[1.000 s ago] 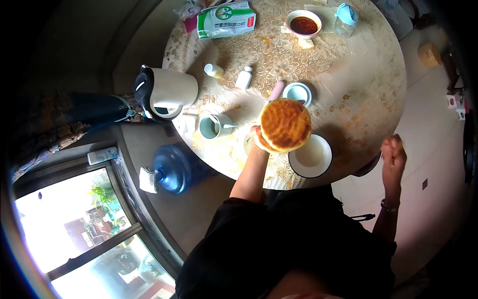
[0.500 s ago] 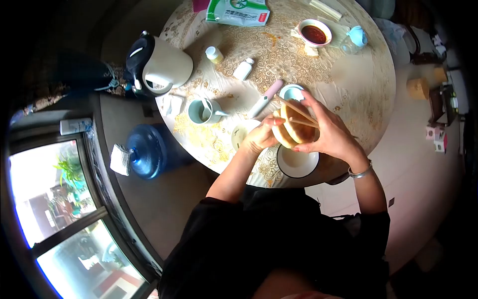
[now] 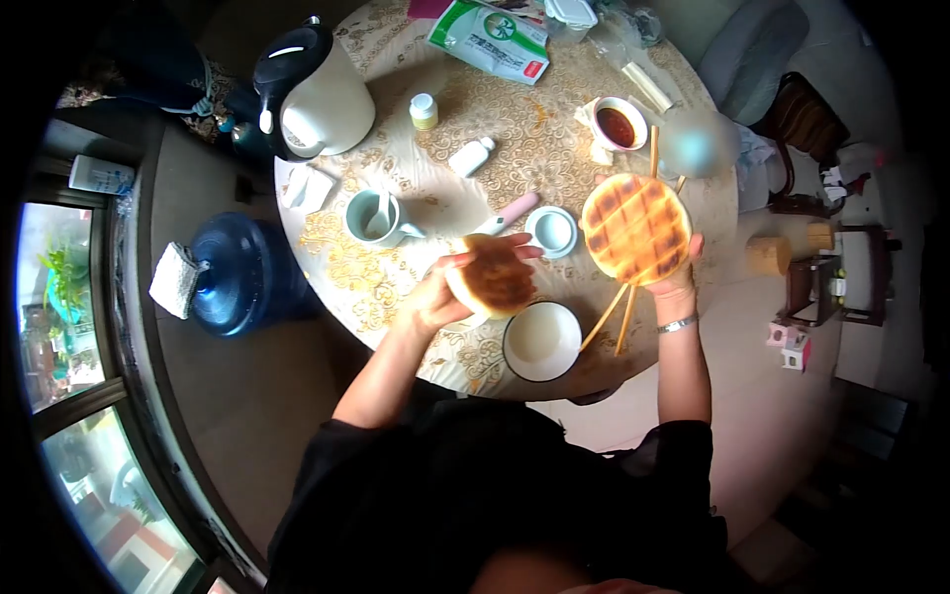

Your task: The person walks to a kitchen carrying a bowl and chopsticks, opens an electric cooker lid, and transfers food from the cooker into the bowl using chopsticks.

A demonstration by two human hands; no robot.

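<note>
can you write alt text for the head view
Left hand holding a browned flatbread, right hand holding a grid-marked flatbread and chopsticks, above a round, patterned table with a white bowl, a pale mug and a kettle.

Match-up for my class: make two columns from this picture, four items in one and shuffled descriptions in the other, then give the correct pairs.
Column one
1. Left hand
2. Kettle
3. Right hand
4. Far bowl

Column two
A. Contains dark reddish liquid
B. Holds the grid-marked bread, with chopsticks passing behind it
C. Holds the patchy bread
D. Pale body, black top

Pairs: 1-C, 2-D, 3-B, 4-A
</note>
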